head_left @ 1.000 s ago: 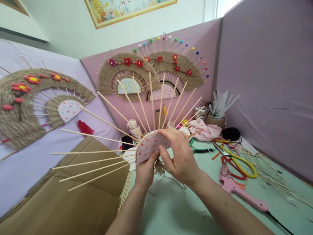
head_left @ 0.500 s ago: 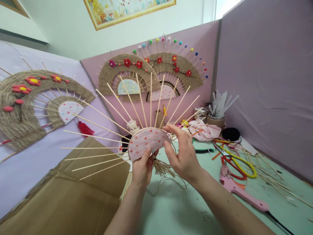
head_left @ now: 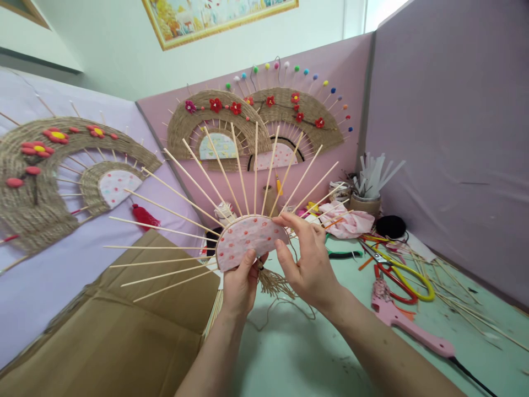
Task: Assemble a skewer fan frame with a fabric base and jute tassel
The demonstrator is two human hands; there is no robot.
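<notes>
I hold up a half-made fan point(head_left: 248, 242): a half-round piece of white cloth with red dots, from which several thin wooden sticks point(head_left: 194, 173) spread out in an arc. My left hand point(head_left: 243, 286) grips the bottom edge of the half-round from below. My right hand point(head_left: 308, 259) pinches its upper right rim, where jute twine point(head_left: 275, 284) runs along the edge and hangs down in a loose bundle under the fan.
A cardboard box point(head_left: 124, 325) stands at the lower left. On the green table lie yellow scissors point(head_left: 407, 273), a pink glue gun point(head_left: 409, 325), pliers, pink cloth point(head_left: 349, 220) and loose sticks. Finished jute fans point(head_left: 256, 124) hang on the pink and lilac partition walls.
The fan has turned from a tilted pose to face me upright. My right hand slid from over the top rim to its right edge.
</notes>
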